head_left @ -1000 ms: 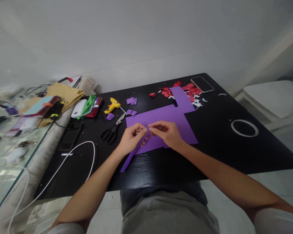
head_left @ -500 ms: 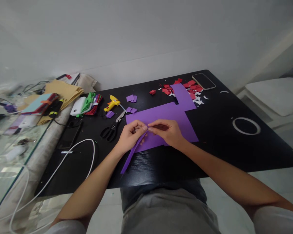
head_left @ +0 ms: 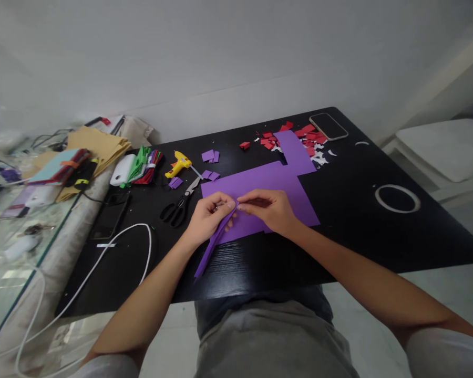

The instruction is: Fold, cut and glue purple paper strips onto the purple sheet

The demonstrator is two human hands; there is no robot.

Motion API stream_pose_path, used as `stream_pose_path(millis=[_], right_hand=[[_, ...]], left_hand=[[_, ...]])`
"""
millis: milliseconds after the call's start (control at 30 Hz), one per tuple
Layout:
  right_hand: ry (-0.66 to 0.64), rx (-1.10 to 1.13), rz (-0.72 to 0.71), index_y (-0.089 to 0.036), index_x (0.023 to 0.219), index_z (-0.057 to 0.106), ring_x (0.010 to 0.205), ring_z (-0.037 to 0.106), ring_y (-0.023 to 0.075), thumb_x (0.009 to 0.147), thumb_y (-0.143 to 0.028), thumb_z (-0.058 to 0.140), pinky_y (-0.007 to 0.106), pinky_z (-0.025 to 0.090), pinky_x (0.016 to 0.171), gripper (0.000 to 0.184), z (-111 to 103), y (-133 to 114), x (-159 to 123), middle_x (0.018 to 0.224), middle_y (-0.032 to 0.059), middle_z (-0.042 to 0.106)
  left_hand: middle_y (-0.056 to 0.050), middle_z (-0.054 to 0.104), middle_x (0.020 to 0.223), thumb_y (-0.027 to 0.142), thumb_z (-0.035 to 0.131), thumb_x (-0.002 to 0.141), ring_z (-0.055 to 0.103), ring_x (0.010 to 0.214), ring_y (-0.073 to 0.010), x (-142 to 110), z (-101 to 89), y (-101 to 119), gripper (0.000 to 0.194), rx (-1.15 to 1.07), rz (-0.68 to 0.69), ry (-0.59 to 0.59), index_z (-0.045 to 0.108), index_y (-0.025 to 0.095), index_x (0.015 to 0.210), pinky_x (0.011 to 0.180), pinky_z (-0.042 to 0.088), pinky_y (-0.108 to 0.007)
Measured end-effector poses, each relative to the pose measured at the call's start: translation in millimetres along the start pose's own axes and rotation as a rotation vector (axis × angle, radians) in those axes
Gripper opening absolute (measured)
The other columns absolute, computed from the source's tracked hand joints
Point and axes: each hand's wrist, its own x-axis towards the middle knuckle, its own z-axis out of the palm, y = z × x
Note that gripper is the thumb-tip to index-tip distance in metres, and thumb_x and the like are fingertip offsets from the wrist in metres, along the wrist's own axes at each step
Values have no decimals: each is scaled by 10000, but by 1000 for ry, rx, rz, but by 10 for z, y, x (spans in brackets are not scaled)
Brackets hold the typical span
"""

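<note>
My left hand [head_left: 212,216] is closed on a narrow folded strip of purple paper [head_left: 209,254], pinched between thumb and fingers near its upper end. The strip slants down toward the front of the table, its layers slightly apart at the lower end. My right hand [head_left: 268,210] pinches the strip's upper tip from the other side. Under both hands lies a large purple sheet [head_left: 256,178], flat on the black table. A smaller purple piece [head_left: 295,152] overlaps its far right corner. Black-handled scissors [head_left: 180,203] rest left of the sheet.
A yellow glue gun [head_left: 178,165] and small purple squares [head_left: 208,156] lie behind the scissors. Red paper pieces [head_left: 266,140], white scraps and a phone [head_left: 328,126] are at the far right. A white ring [head_left: 397,199] lies right; a white cable [head_left: 150,247] curves left.
The layers at the strip's lower end have spread a little apart. Both hands keep nearly the same pinch; the view has shifted slightly.
</note>
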Motion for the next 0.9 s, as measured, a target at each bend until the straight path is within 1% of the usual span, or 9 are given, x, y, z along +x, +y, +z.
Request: stream_pose_path(millis=[200, 467, 700, 900], right_hand=[[4, -9, -34, -257, 870, 846, 753, 771, 188, 730, -385, 928, 358, 667, 779, 206, 7, -5, -8, 851, 16, 820], [-7, -31, -77, -270, 858, 847, 786, 771, 188, 736, -423, 928, 361, 654, 830, 212, 1, -32, -19, 852, 9, 815], [9, -33, -56, -251, 845, 845, 728, 755, 173, 718, -422, 936, 332, 655, 758, 231, 0, -34, -19, 821, 9, 814], [8, -52, -29, -252, 861, 850, 792, 780, 206, 727, -445, 923, 370, 665, 817, 246, -5, -43, -29, 853, 19, 824]], left_hand=[[-2, 687, 659, 447, 812, 865, 629, 465, -95, 4, 11, 24, 343, 13, 27, 3, 664, 138, 844, 423, 538, -185], [-20, 711, 666, 451, 825, 846, 640, 466, -106, -4, 11, 65, 350, 9, 6, -9, 671, 137, 841, 426, 541, -196], [-31, 726, 683, 436, 829, 846, 651, 477, -117, -12, -3, 66, 337, -1, -2, -26, 688, 130, 848, 429, 552, -208], [-36, 729, 692, 443, 828, 845, 652, 472, -121, -11, -2, 78, 343, 0, -2, -25, 689, 130, 846, 426, 547, -213]])
